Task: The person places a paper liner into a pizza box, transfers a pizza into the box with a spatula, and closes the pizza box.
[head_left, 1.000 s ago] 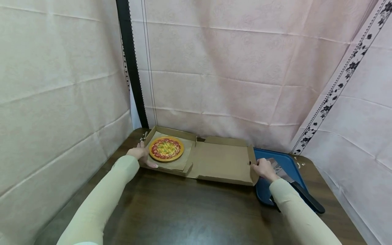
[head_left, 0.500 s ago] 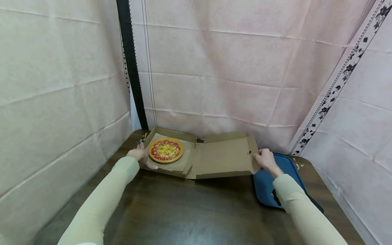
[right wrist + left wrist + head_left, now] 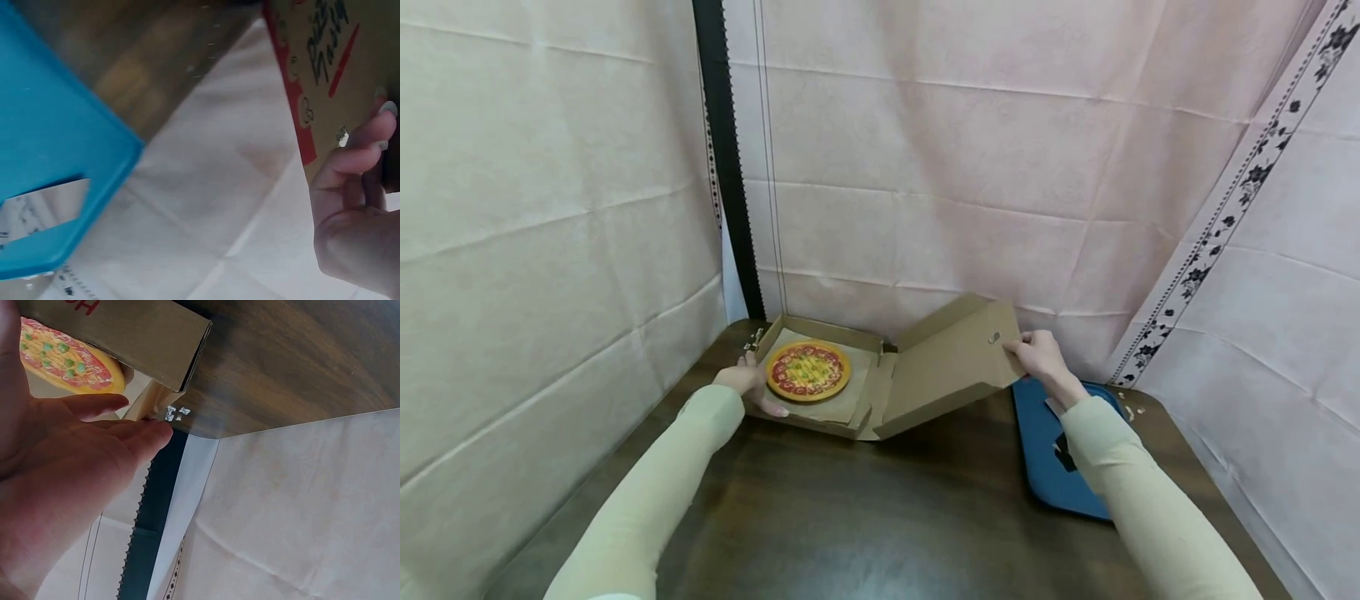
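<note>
A toy-like pizza (image 3: 808,371) with a yellow crust lies on paper in the base of a cardboard pizza box (image 3: 820,423). My left hand (image 3: 748,385) rests at the base's left front corner, its fingers fairly straight along the left wall and its thumb towards the front wall. In the left wrist view those fingers (image 3: 140,440) touch the cardboard. My right hand (image 3: 1043,358) pinches the free edge of the box lid (image 3: 943,358), which is tilted up on its fold. Black writing and red print show on the lid's outside (image 3: 331,56) in the right wrist view.
A blue tray (image 3: 1048,483) lies on the brown table (image 3: 865,517) beneath my right forearm. On it is a flat metal blade (image 3: 50,209), with a black part (image 3: 1063,454) nearby, partly hidden by my sleeve. Pale cloth hangs (image 3: 910,167) close behind the box.
My right hand has lifted the lid from lying nearly flat to a steep slant, moving up and slightly left. My left hand and the pizza have stayed in place.
</note>
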### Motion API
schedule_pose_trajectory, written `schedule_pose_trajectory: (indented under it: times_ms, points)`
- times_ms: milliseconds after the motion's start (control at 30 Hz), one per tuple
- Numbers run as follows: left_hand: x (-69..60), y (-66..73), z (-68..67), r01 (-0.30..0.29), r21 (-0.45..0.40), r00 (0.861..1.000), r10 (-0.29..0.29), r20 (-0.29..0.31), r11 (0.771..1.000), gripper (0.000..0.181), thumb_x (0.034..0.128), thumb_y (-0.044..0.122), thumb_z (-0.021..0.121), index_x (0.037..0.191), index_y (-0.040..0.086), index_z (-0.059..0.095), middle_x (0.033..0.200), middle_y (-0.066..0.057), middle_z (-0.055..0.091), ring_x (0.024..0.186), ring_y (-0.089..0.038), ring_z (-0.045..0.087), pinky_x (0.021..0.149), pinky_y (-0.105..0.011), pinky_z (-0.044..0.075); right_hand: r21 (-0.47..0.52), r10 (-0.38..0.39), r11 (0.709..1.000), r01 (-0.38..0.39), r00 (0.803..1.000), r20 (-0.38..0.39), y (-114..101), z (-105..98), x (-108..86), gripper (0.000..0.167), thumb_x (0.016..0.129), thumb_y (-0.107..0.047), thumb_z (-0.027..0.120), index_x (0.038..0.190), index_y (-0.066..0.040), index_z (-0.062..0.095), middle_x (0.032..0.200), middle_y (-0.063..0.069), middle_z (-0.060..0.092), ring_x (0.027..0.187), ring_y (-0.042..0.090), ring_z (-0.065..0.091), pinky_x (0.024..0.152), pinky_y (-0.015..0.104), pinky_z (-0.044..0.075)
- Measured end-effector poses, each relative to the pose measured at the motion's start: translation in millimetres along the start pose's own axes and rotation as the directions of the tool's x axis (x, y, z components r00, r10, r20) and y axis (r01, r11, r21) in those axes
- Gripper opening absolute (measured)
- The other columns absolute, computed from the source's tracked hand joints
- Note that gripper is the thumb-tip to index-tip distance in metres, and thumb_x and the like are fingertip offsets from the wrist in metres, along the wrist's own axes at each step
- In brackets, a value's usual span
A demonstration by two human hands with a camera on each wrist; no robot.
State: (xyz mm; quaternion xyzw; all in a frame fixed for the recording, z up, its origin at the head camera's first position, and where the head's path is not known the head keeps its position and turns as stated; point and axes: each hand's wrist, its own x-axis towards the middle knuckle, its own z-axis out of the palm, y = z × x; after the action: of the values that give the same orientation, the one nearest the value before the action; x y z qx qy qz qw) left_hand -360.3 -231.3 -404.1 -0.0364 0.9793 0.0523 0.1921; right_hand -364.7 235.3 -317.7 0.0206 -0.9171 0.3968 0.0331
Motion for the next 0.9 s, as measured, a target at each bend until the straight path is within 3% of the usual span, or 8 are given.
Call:
schedule_pose_trajectory:
  times_ms: [267, 533, 900]
  points:
    - [-3.4, 0.0, -5.4, 0.029, -0.096, 0.999, -0.030, -0.011, 0.995, 0.131, 0.0700, 0.060, 0.078, 0.149, -0.013, 0.003, 0.156, -0.035, -0.007, 0.147, -0.047, 0.004, 0.119, -0.053, 0.020, 0.031, -0.009, 0.999, 0.009, 1.000, 0.019, -56.8, 1.7, 7.6, 0.036, 0.099, -0.021, 0.050, 0.114, 0.009, 0.062, 0.073, 0.004, 0.066, 0.054, 0.007, 0.058, 0.047, 0.022, 0.048]
    - [-1.0, 2.1, -7.3, 0.008, -0.052, 1.000, -0.008, -0.001, 0.999, 0.128, 0.0690, 0.063, 0.076, 0.149, -0.012, 0.010, 0.156, -0.034, -0.005, 0.147, -0.047, 0.004, 0.119, -0.054, 0.020, 0.123, -0.041, 0.992, 0.037, 0.998, 0.038, -104.0, 12.5, 11.8, 0.033, 0.100, -0.019, 0.050, 0.113, 0.009, 0.064, 0.065, -0.003, 0.062, 0.051, 0.007, 0.056, 0.049, 0.021, 0.049]
    - [-3.4, 0.5, -1.5, -0.010, -0.021, 1.000, 0.009, -0.009, 1.000, 0.124, 0.0693, 0.065, 0.074, 0.151, -0.006, 0.015, 0.157, -0.034, -0.003, 0.146, -0.047, 0.006, 0.118, -0.054, 0.021, 0.227, -0.057, 0.973, 0.042, 0.997, 0.057, -148.8, 38.6, 12.4, 0.031, 0.099, -0.013, 0.049, 0.111, 0.013, 0.062, 0.098, 0.021, 0.065, 0.062, 0.011, 0.064, 0.058, 0.025, 0.058]
